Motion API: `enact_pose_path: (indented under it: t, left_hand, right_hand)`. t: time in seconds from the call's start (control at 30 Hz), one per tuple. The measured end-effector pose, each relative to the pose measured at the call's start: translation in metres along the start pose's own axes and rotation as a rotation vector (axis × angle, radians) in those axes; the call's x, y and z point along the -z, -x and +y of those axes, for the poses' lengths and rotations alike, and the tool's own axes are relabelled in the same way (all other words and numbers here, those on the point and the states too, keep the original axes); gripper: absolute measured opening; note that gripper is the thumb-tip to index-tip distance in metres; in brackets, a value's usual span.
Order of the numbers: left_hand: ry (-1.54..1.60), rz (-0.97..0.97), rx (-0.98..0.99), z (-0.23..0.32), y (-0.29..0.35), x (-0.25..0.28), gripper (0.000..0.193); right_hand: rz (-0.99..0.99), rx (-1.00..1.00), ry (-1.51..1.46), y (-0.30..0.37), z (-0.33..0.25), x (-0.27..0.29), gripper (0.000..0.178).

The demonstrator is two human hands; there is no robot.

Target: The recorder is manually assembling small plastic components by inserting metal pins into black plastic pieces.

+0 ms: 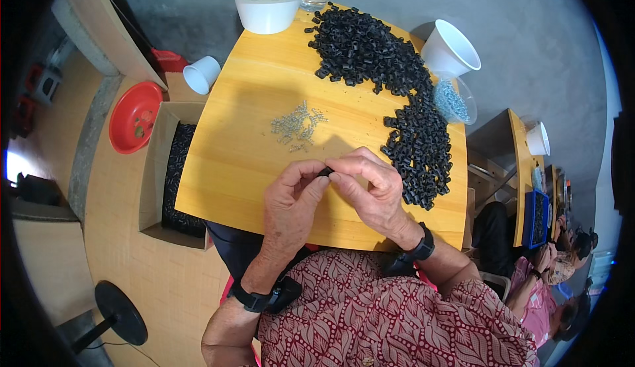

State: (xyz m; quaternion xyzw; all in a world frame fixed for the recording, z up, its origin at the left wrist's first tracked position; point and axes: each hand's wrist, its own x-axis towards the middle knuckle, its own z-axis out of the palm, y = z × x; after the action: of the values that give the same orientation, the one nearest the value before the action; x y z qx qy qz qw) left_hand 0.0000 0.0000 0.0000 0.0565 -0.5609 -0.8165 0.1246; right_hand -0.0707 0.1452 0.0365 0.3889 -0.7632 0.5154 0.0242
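Note:
Above the near part of the yellow wooden table, both my hands meet on one small black plastic piece. My left hand pinches it between thumb and forefinger, and my right hand pinches it from the other side. Fingertips hide much of the piece, so its exact shape cannot be made out. Just beyond my hands lies a small scattered pile of metal springs. A large heap of similar black plastic pieces spreads along the far and right side of the table.
White bowls and a clear tub of small bluish parts stand along the table's edges. On the floor at left are a cardboard box of black pieces and a red basin. Other people sit at right.

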Motion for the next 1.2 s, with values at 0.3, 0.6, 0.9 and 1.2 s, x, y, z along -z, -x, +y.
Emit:
enact_pose_path:
  t: [0.3,0.6,0.9,1.2]
  left_hand:
    - [0.039,-0.012,0.061,0.002,-0.001,0.003,0.018]
    - [-0.02,0.021,0.252,0.011,-0.003,0.001,0.021]
    - [-0.149,0.059,0.079,0.004,0.001,-0.001,0.019]
    - [-0.018,0.033,0.144,0.004,0.001,0.0,0.019]
  right_hand:
    - [-0.021,0.022,0.064,-0.002,0.003,0.003,0.019]
    - [-0.001,-0.069,-0.027,0.003,0.008,0.004,0.016]
    - [-0.025,-0.052,0.009,0.004,0.005,0.006,0.017]
    - [0.012,0.081,0.166,0.003,0.001,0.003,0.021]
